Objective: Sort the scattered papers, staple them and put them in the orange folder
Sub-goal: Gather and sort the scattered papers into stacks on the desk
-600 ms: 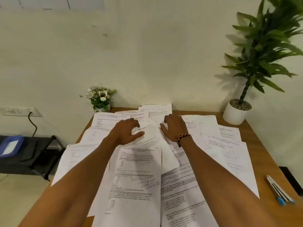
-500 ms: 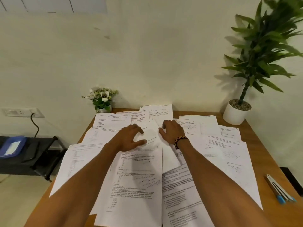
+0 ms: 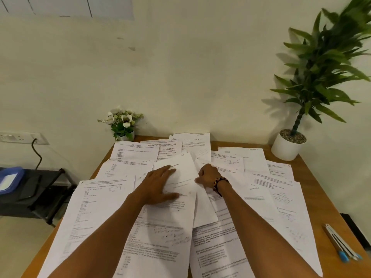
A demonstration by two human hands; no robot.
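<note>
White papers (image 3: 96, 215) with black print and scribbled handwriting cover a brown wooden table (image 3: 319, 199). A bracelet (image 3: 219, 183) shows black, red and yellow beads (order too small to tell). The plant (image 3: 323, 63) is green in a white pot (image 3: 286, 147); the flowers (image 3: 121, 118) are white, the pens (image 3: 344, 247) silver with blue tips.
</note>
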